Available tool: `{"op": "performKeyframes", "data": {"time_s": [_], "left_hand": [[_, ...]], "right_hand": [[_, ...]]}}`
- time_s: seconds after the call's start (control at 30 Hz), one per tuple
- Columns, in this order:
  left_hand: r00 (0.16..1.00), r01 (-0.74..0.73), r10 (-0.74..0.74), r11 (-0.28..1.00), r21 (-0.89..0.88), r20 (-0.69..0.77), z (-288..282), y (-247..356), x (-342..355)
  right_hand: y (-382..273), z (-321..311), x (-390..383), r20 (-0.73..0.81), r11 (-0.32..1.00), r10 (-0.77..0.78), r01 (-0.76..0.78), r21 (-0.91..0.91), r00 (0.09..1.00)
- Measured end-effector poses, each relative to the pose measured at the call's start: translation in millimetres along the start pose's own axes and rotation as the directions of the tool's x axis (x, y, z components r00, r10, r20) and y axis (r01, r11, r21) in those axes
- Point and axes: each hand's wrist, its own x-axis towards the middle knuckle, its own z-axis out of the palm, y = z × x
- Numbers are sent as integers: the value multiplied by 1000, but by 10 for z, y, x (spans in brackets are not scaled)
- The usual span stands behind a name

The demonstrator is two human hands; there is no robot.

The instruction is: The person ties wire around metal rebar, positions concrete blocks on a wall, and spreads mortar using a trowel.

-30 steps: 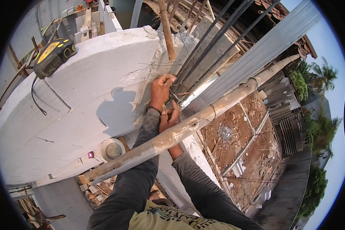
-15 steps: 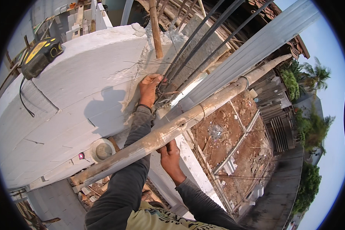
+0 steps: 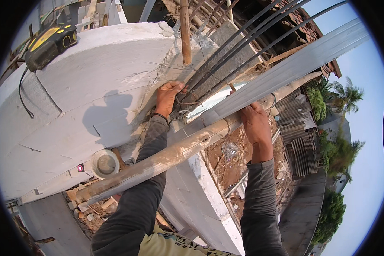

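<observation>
My left hand (image 3: 168, 98) is closed in a pinch at the foot of several dark steel rebars (image 3: 226, 55); whatever lies between its fingertips is too small to make out. Bent rusty steel (image 3: 185, 103) and thin wire sit right beside those fingers. My right hand (image 3: 257, 126) has curled fingers by a grey metal channel (image 3: 286, 68) and a bamboo pole (image 3: 196, 144). The channel partly hides these fingers and anything in them. Past the channel's far edge, a short brown rod end (image 3: 232, 87) sticks out, roughly in line with my right hand.
A white block wall (image 3: 111, 64) curves across the left. On its top rests a black and yellow tool case (image 3: 51, 45) with a strap. Below are a round bucket (image 3: 105, 164) and a small pink tape measure (image 3: 80, 167). A wooden stick (image 3: 185, 32) hangs beyond my left hand.
My right hand has moved up and right, from below the bamboo pole to beside the metal channel. My left hand stays at the rebar foot. The view has shifted slightly.
</observation>
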Motion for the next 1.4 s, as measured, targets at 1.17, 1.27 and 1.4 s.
{"op": "performKeyframes", "data": {"time_s": [1.17, 1.27, 1.4], "left_hand": [[950, -156, 117, 981, -118, -288, 305, -145, -188], [961, -151, 117, 981, -120, -251, 264, -133, -150], [986, -26, 1, 988, -153, -165, 89, -101, -64]], "right_hand": [[148, 475, 1077, 292, 497, 585, -50, -867, 757], [138, 411, 1088, 190, 526, 537, -150, -837, 822], [129, 505, 1041, 418, 651, 493, -5, -759, 763]]}}
